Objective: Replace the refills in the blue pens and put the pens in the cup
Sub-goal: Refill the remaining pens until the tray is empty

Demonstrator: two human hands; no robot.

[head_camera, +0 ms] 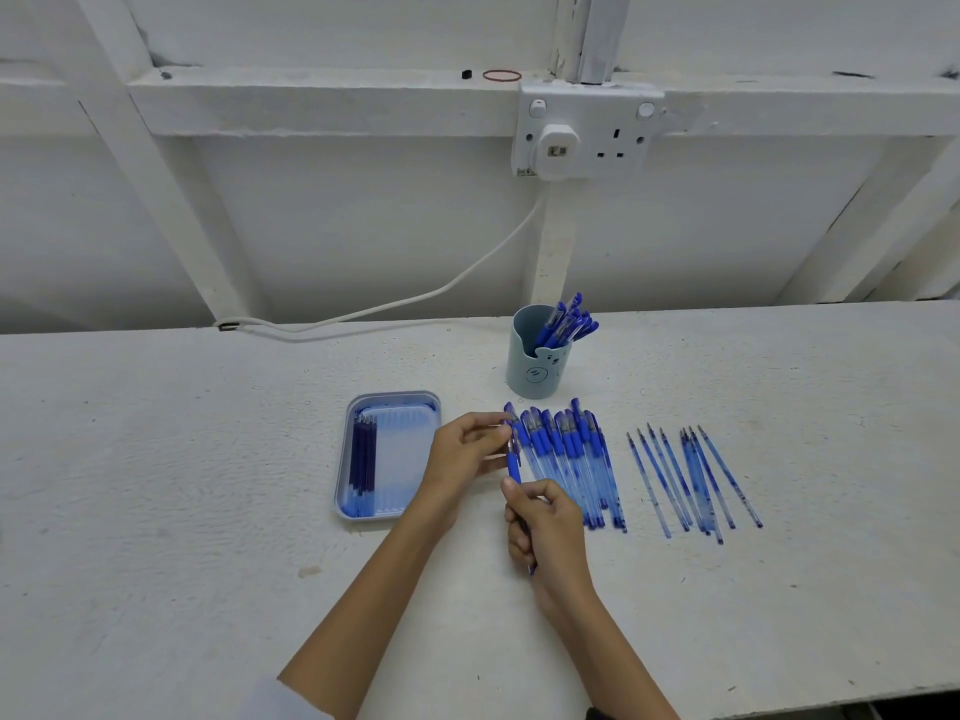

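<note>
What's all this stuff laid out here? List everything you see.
Table: one, white, underneath everything.
Cup: one, grey-blue, back centre.
Pens in cup: several, blue, standing inside.
Row of pens: about ten, blue, before the cup.
Loose refills: about nine, blue, right of the row.
Tray: one, pale blue, left of the hands.
Tray refills: few, dark blue, its left side.
Socket: one, white, wall, plug and cable attached.
Rubber band: one, red, ledge above.
Held pen: one, blue, between both hands.
Left hand: pinches its upper end.
Right hand: grips its lower barrel.
</note>
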